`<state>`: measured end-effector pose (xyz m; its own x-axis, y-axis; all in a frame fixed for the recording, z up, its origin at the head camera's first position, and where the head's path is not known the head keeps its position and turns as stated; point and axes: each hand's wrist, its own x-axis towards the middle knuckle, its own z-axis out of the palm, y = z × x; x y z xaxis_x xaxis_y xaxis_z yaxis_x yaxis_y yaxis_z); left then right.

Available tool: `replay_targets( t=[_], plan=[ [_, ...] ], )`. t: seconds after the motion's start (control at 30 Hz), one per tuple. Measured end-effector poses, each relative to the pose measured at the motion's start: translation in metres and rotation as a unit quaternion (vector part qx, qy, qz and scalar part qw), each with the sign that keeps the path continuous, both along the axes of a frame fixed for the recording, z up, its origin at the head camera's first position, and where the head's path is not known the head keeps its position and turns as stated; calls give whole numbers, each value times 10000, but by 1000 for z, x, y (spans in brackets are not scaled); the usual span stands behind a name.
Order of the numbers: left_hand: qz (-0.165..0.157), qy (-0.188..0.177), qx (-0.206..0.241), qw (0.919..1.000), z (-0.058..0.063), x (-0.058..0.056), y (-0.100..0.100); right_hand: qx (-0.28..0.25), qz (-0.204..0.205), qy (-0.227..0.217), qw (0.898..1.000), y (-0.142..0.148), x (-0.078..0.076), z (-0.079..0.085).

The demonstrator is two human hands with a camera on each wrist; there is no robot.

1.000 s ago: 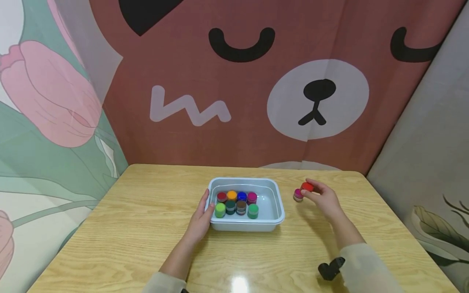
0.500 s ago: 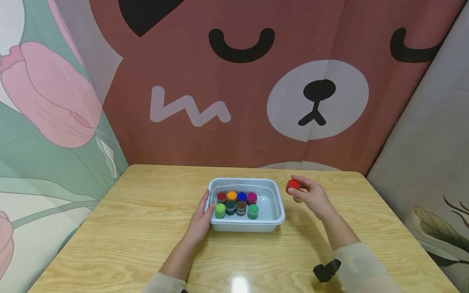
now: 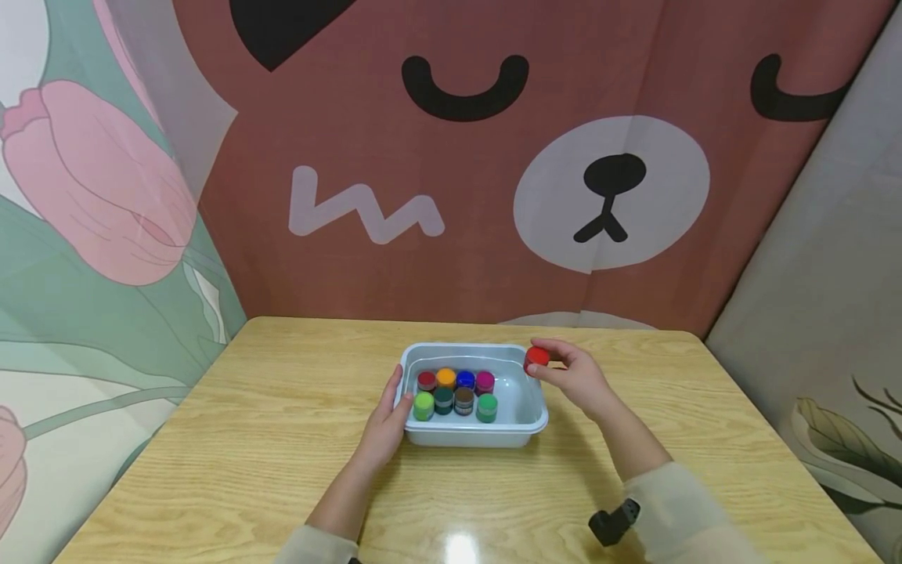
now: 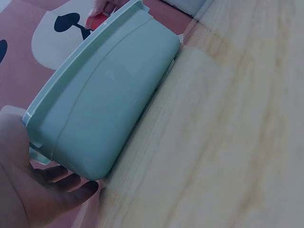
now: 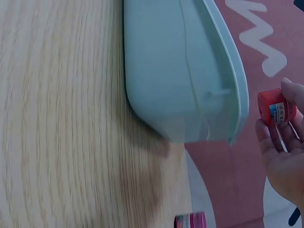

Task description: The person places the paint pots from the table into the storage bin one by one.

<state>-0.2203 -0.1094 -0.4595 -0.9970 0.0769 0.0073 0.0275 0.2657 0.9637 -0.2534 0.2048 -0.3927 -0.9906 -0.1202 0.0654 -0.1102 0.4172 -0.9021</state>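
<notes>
My right hand (image 3: 574, 380) pinches a small red paint jar (image 3: 537, 359) between thumb and fingers, over the right rear corner of a pale blue plastic tub (image 3: 468, 436). In the right wrist view that red jar (image 5: 275, 108) has a printed label and is held above the rim. My left hand (image 3: 384, 423) holds the tub's left end, thumb at the rim and fingers along the outer wall. Inside stand several jars in two rows, among them an orange jar (image 3: 446, 377), a brown jar (image 3: 463, 400) and a green jar (image 3: 486, 407) at the front right.
A magenta-lidded jar (image 5: 191, 221) stands on the wooden table (image 3: 282, 439) to the right of the tub, hidden behind my right hand in the head view. A curtain with a bear face (image 3: 465, 196) hangs behind the table's far edge.
My right hand has carried the red jar leftward from beside the magenta jar to over the tub's right rear corner. My left hand and the tub have stayed in place.
</notes>
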Motion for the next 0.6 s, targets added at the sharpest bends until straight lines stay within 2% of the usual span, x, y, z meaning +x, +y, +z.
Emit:
replay_targets(
  t=[0.3, 0.6],
  plan=[
    [35, -25, 16, 10000, 0, 0, 1, 76, 256, -387, 9989, -28, -2, 0],
    [49, -52, 24, 10000, 1, 0, 1, 148, 716, -338, 9968, -57, -5, -8]
  ],
)
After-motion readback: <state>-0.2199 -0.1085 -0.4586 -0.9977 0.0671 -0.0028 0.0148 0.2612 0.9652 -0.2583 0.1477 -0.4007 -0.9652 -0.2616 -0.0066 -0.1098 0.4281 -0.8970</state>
